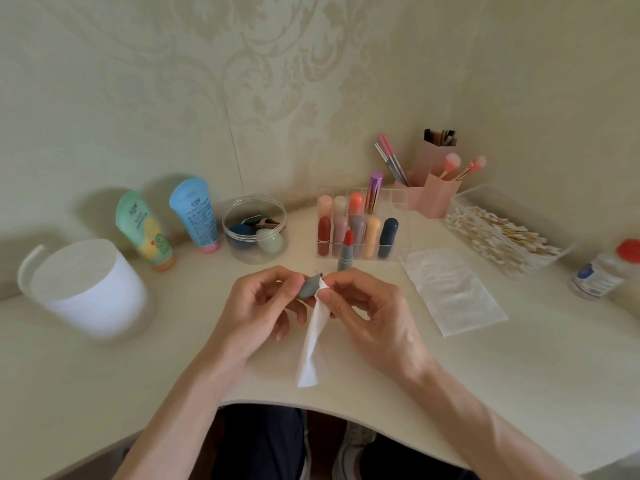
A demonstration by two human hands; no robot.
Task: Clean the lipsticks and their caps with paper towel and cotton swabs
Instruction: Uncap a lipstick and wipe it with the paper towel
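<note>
A grey-green cap (309, 287) is pinched between the curled thumb and fingers of the left hand (256, 306), above the desk (519, 358) and near its front edge. A twisted paper towel strip (313, 341) is gripped near its top end by the thumb and forefinger of the right hand (374, 317), whose other fingers are curled underneath. The strip's tip is pressed against the cap right where the two grips meet. It seems to be pushed into the cap's mouth, though the opening is hidden by the fingers. The rest of the strip is left hanging below the hands, and its lower end is seen over the desk.

Just beyond the grip, an open lipstick (345, 251) with a red bullet and a grey base is stood upright on the desk. Behind it, a clear organiser (398, 237) is filled with upright capped lipsticks. To the right of the grip, a flat paper towel sheet (453, 289) is laid on the desk, and farther right a clear box of cotton swabs (502, 237) is placed. Well to the left of the grip, a white tub (90, 285) is seen, slightly blurred.
</note>
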